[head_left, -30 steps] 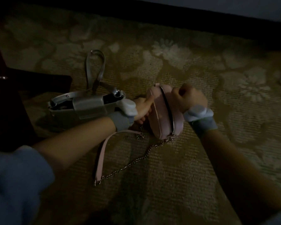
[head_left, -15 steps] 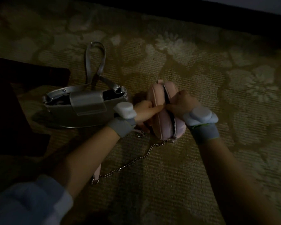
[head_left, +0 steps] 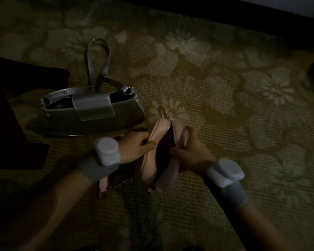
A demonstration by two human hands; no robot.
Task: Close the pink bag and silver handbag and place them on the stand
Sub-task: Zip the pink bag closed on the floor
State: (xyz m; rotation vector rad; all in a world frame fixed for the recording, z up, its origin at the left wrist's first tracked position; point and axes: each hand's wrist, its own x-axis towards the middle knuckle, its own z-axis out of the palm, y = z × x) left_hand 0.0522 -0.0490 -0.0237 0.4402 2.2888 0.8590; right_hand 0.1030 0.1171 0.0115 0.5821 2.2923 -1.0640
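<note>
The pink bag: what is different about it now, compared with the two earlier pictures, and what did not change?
The pink bag was nearly shut earlier; now its two sides are pulled apart and the dark inside shows. The left hand has moved to grip one edge, the right hand the other, and the bag sits nearer the person. The silver handbag lies as before on the carpet, its top open.

carpet [head_left: 225, 205] open right of and behind pink bag [head_left: 149, 171] | silver handbag [head_left: 98, 115] just beside, left-rear | dark furniture [head_left: 11, 124] blocks far left | chain [head_left: 120, 184] trails near-left
</note>
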